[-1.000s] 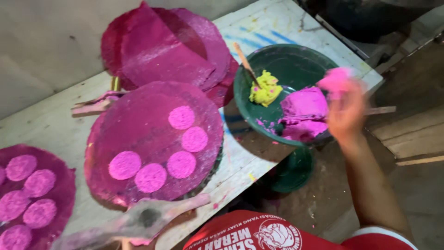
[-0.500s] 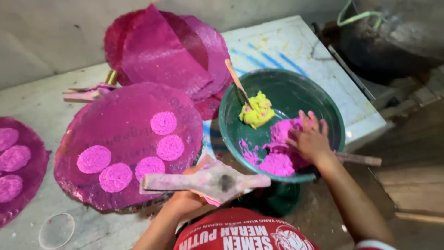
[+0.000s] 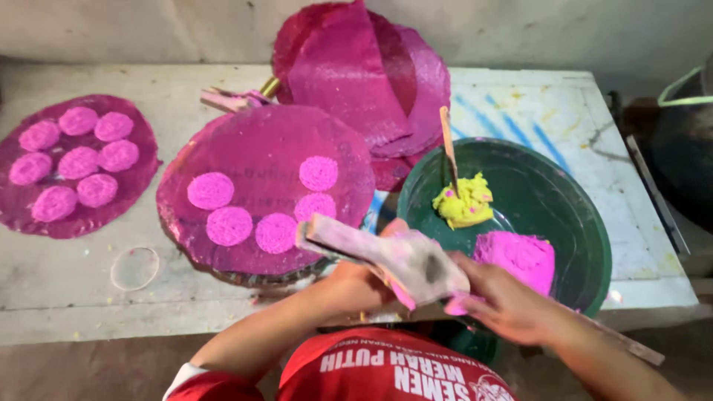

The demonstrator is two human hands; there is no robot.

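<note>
Wooden press [image 3: 386, 256]: flat two-leaf tool, stained pink, held over the near table edge just in front of the person's chest; long axis runs from upper left to lower right, narrow end pointing toward the round tray [image 3: 223, 141], broad end toward the green basin [image 3: 587, 245]; left hand [image 3: 356, 286] underneath, closed around its middle from below, fingers mostly hidden by the tool; right hand [image 3: 505, 301] at the broad lower-right end, fingers pinched on a small bit of pink dough [image 3: 454, 304] at the tool's edge, so the right hand is the nearer one to that end; how firmly it pinches cannot be told. Pink dough lump [image 3: 516, 256]: in the basin, just beside and behind the right hand. Yellow dough lump [image 3: 464, 204]: in the basin, further back, a wooden stick [image 3: 448, 145] standing in it. Round tray: left of the tool, carrying five flat pink discs [image 3: 276, 232]. Second tray [image 3: 141, 174]: far left, well apart, carrying seven discs. Stack of pink sheets [image 3: 356, 74]: at the back of the white table [image 3: 564, 111]. Clear round lid [image 3: 134, 268]: on the table near the front edge.
</note>
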